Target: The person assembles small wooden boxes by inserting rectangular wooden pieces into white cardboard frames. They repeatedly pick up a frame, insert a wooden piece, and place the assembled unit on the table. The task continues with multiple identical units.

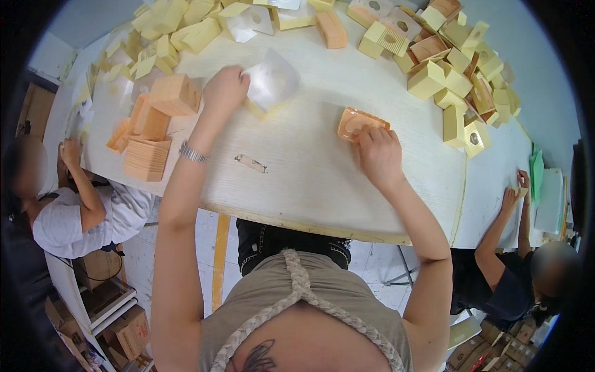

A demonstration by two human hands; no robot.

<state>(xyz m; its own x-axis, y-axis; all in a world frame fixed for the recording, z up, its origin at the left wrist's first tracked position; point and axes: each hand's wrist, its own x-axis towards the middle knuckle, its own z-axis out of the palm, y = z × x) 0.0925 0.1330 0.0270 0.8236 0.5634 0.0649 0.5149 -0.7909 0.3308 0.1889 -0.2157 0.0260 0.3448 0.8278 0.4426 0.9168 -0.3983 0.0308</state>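
Note:
My left hand is closed at the edge of a small yellow paper box with a wide pale flap, which is smeared by motion above the table. My right hand is closed on the near edge of a shallow, shiny orange plastic tray, its fingertips over the rim. Left of my left forearm stand stacks of nested orange trays, with another stack just behind them. The fingertips of my left hand are partly hidden.
Yellow boxes are heaped at the far right; more boxes lie along the far left. An orange stack stands at the back. A torn tape strip marks the white table. People sit working at left and right.

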